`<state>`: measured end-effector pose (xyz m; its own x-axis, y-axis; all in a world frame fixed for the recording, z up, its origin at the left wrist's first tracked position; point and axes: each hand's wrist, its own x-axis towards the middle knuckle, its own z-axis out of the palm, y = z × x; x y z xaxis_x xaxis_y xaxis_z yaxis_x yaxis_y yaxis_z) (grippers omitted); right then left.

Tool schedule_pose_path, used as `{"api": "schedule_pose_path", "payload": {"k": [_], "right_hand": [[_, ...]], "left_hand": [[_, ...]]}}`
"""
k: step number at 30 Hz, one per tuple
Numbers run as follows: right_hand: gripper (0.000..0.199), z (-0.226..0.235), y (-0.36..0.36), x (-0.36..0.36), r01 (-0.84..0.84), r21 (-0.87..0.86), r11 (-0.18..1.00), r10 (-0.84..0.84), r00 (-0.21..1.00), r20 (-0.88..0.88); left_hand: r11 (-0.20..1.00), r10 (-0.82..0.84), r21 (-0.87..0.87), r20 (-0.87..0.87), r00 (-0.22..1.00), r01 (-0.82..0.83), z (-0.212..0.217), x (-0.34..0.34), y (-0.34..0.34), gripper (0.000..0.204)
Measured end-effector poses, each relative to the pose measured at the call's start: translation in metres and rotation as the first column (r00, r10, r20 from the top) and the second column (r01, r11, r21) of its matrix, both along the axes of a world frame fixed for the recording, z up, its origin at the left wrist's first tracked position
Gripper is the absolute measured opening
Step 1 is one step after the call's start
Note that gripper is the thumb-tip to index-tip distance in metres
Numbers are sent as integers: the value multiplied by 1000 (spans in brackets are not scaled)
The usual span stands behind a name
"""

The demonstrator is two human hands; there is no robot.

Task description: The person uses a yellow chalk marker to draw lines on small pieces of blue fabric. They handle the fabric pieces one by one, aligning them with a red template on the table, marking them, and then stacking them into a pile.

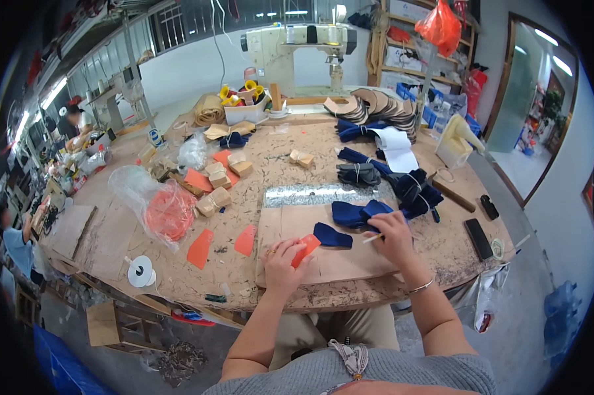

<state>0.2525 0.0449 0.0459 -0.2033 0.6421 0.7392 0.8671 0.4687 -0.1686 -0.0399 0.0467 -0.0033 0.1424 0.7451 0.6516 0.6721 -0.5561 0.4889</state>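
My left hand (282,258) grips a small orange leather piece (307,247) and presses it onto a tan work board (323,263). My right hand (392,237) holds a thin white stick or brush (375,239), its tip pointing toward the orange piece. A dark blue fabric piece (332,236) lies on the board between my two hands. More dark blue pieces (359,213) are piled just beyond my right hand.
Loose orange pieces (200,248) and a clear bag of orange material (168,212) lie to the left. Bundled blue pieces (415,189), tan blocks (218,197), a white tape roll (141,270) and a black phone (479,238) crowd the bench. A sewing machine (300,49) stands behind. Another person (17,240) sits far left.
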Motion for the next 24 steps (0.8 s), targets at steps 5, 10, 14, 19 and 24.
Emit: {"api": "schedule_pose_path", "payload": {"k": [5,10,14,19,24], "right_hand": [[9,4,27,-39,-152,-43,987,141,971,-192],[8,13,82,-64,-267,-140,953,219,933,-286],[14,2,111,-86,-261,-161,952,138,834,-534],[11,-22,108,-61,-218,-80,973,169,902,-397],[9,-7,104,-63,-229,-98,969,145,839,-524]], "left_hand": [[998,60,1,-140,988,-61,6,4,-3,29],[995,57,85,-51,997,-52,28,4,10,21],[948,-242,265,243,939,176,97,1,22,14],[668,-644,685,336,687,290,170,8,-7,22],[38,-933,995,1,361,94,207,37,-60,58]]}}
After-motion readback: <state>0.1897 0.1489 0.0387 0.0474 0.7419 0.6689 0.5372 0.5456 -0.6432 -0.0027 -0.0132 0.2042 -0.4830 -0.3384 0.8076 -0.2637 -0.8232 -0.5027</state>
